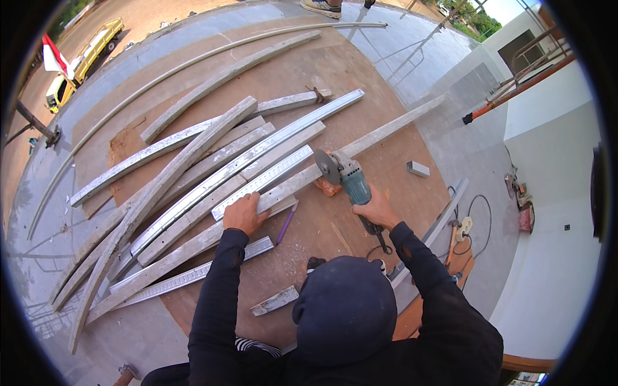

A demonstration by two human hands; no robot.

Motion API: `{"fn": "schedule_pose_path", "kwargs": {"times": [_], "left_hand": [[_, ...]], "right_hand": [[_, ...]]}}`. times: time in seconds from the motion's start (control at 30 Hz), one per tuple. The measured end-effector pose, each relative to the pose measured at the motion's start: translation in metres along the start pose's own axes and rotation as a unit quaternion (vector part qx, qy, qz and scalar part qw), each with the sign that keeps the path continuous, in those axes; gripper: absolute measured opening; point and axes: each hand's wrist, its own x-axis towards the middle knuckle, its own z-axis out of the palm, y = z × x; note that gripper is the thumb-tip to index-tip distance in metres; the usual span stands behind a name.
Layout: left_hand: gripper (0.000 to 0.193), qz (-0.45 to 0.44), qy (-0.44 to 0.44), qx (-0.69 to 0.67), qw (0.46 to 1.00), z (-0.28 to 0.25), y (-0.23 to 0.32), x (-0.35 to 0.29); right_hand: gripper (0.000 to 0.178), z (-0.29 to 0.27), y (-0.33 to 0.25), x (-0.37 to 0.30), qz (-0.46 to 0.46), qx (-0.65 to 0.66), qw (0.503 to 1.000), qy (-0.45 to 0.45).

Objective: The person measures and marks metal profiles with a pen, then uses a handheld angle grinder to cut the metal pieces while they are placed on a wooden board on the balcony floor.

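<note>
My right hand is wrapped round the body of a teal angle grinder. Its round disc is over a long, grey wooden batten, at the batten's edge; whether they touch I cannot tell. Farther left along the same batten, my left hand grips it with bent fingers. Just beyond that hand lies a short perforated metal channel. A purple pencil-like stick lies to the right of the left hand.
Several battens and a long metal channel lie crossed on brown boards. A short metal offcut sits to the right, a wood offcut in front. A cable and socket block lie at right. Someone's shoe shows at the far edge.
</note>
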Motion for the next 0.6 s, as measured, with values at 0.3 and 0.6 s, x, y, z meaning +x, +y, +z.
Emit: {"fn": "schedule_pose_path", "kwargs": {"times": [0.3, 0.6], "left_hand": [[0.042, 0.0, 0.004, 0.002, 1.0, -0.002, 0.002, 0.0], [0.043, 0.005, -0.002, -0.001, 1.0, -0.004, 0.001, 0.0]], "right_hand": [[0.068, 0.003, -0.004, 0.011, -0.024, 0.014, 1.0, 0.01], [0.067, 0.005, -0.006, 0.013, -0.028, 0.004, 0.999, 0.014]]}}
